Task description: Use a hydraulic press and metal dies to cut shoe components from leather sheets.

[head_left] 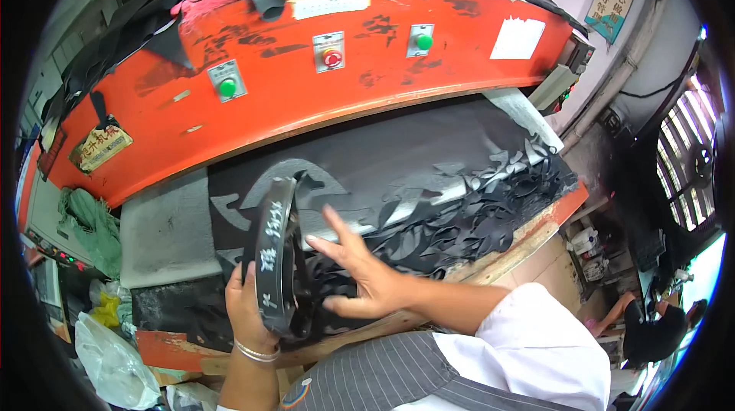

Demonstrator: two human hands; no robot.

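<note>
Above the wooden front edge [530,235] of the press bed [164,231], the left hand [251,310] grasps a black curved tool [269,254] held steeply upright. Just beside it, the right hand [371,279] is released, its fingers [334,221] spread. Dark scraps [444,236] crowd the edge; behind them, flat dark sheet [406,139] spans the room to the red beam [283,66].

We note our left forearm [251,380] rising steeply from the lower edge, wrist nearly straight, left hand [249,311] clasped in a grip, two fingertips pointing up, the rest hidden. Our right forearm [452,304] slants in leftward; right hand [371,281] hangs unloaded, digits spread, one raised, others reaching left, slightly blurred. Hands near, apart.
</note>
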